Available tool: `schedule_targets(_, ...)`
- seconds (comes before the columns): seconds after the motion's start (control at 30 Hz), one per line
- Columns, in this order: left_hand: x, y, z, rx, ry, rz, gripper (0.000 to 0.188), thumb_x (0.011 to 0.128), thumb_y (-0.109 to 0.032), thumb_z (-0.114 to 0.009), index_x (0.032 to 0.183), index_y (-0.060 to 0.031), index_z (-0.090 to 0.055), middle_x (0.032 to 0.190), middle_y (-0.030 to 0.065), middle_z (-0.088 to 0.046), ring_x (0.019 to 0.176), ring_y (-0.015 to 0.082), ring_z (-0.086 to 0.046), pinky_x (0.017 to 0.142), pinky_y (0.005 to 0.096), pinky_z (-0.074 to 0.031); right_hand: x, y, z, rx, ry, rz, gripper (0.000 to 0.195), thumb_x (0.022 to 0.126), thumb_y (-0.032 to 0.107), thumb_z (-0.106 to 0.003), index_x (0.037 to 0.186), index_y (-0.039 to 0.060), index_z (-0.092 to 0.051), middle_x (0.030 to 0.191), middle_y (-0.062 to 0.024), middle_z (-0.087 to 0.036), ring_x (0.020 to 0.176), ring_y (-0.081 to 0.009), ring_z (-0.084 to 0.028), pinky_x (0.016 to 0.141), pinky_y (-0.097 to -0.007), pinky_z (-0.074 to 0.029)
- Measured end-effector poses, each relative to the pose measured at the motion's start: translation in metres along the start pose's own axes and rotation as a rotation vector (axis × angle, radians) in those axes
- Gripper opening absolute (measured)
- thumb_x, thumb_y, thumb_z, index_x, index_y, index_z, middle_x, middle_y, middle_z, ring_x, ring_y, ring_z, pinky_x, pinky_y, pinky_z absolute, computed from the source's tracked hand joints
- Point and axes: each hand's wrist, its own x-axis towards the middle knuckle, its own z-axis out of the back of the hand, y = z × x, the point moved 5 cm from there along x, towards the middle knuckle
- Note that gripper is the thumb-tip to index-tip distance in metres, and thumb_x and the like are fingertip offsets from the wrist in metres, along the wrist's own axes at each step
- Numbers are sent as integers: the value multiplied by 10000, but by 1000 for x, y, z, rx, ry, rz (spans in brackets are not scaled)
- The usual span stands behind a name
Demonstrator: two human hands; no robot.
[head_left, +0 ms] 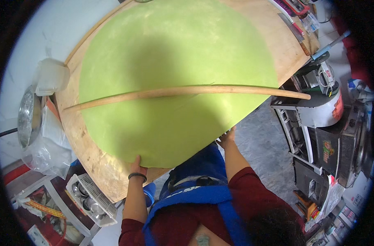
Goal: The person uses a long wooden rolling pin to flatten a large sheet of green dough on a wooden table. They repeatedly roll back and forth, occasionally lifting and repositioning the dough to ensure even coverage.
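Observation:
A large, thin round sheet of green dough lies across the wooden board, its right front part reaching the board's edge. Across the sheet rests a long wooden rolling pin, its right end sticking out past the board. My left hand is at the sheet's front edge, thumb on top, the other fingers hidden underneath. At the right front edge, my right hand touches the rim of the sheet from below; its fingers are partly hidden. Whether it grips the dough cannot be told.
Knives lie at the back right of the board. Another long wooden stick runs along the back left edge. A plastic container and a metal bowl stand left. A white basket of metal cups is at lower left, a metal rack right.

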Motion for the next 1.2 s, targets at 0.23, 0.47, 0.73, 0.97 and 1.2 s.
schedule_targets(0.23, -18, -10, -7, 50, -176, -79, 414, 1001, -128, -541, 1401, -102, -439, 1357, 131, -557, 1220, 335, -563, 1012, 543, -492, -11, -8, -51, 251, 303, -21, 583, 944, 588, -413, 1299, 151, -562, 1332, -90, -595, 1239, -304, -533, 1040, -462, -420)
schedule_targets(0.47, 9, -16, 6, 135, -65, -43, 438, 996, -88, -528, 1419, -128, -425, 1416, 97, -514, 1268, 322, -522, 1073, 524, -447, -77, 48, 52, -13, 213, 94, 438, 949, 319, -623, 1312, 86, -545, 1240, -71, -634, 1058, -235, -615, 869, -401, -512)
schedule_targets(0.73, 28, -239, -225, 250, 403, -452, 315, 984, -237, -609, 1225, -47, -537, 956, 87, -672, 751, 191, -632, 702, 358, -517, -197, 243, -104, -93, 472, 396, 181, 1011, 219, -551, 1111, 78, -606, 1050, -66, -693, 872, -149, -678, 713, -287, -569)
schedule_targets(0.97, 29, -186, -359, 1151, 246, -1159, 435, 957, -247, -604, 1347, -67, -540, 1290, 128, -638, 1191, 312, -594, 1021, 395, -464, -109, 286, -179, -974, 313, 1056, 364, 936, 304, -629, 1203, 66, -561, 1151, -80, -670, 1024, -222, -629, 967, -399, -464)
schedule_targets(1.2, 17, -54, -392, 1993, 13, -1260, 539, 921, -390, -619, 1383, -132, -518, 1481, 107, -466, 1390, 297, -384, 1168, 484, -266, -139, 223, -176, -1906, 182, 1604, 496, 833, 269, -701, 1269, 79, -561, 1252, -147, -581, 1257, -319, -488, 1094, -493, -341)
